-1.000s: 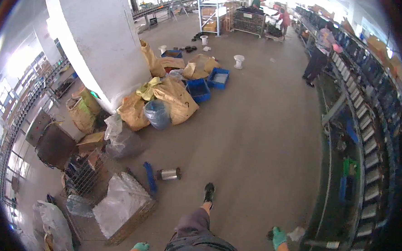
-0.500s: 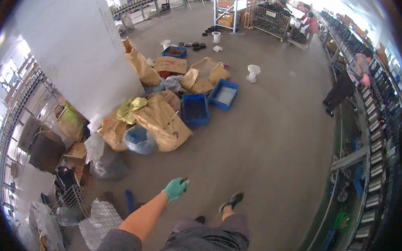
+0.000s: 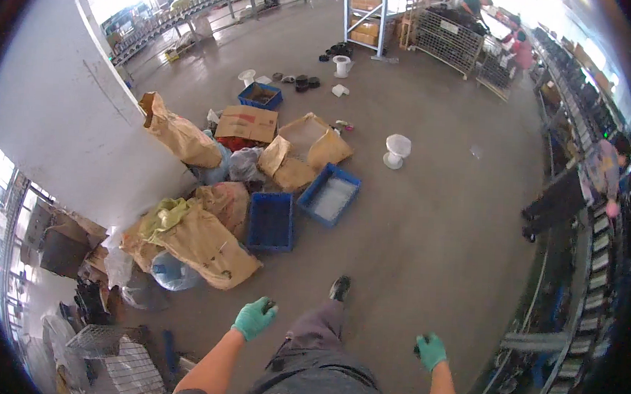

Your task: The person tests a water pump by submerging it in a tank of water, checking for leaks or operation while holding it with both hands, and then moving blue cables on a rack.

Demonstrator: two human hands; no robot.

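Note:
My left hand (image 3: 254,319), in a green glove, is raised in front of my left thigh. Its fingers are curled, with something small and dark showing at their tips. On the other side of my body, my right hand (image 3: 431,351) wears a matching glove and is also curled, with dark spots at the fingertips. What either hand holds is too small to make out. Both hands hang over the grey floor, apart from everything around. Nearest ahead of the left one lies a large tan sack (image 3: 209,252); beyond it stands a dark blue crate (image 3: 270,247).
A second blue crate (image 3: 330,198), an open carton (image 3: 246,124) and white spools (image 3: 397,151) stand ahead. A white pillar (image 3: 83,128) rises at the left, above a wire basket (image 3: 97,339). A co-worker (image 3: 580,186) stands by the conveyor line (image 3: 584,311) at right.
I have walked forward, so the sacks and crates appear nearer. My right hand has come into view at the lower right. A different foot is now forward.

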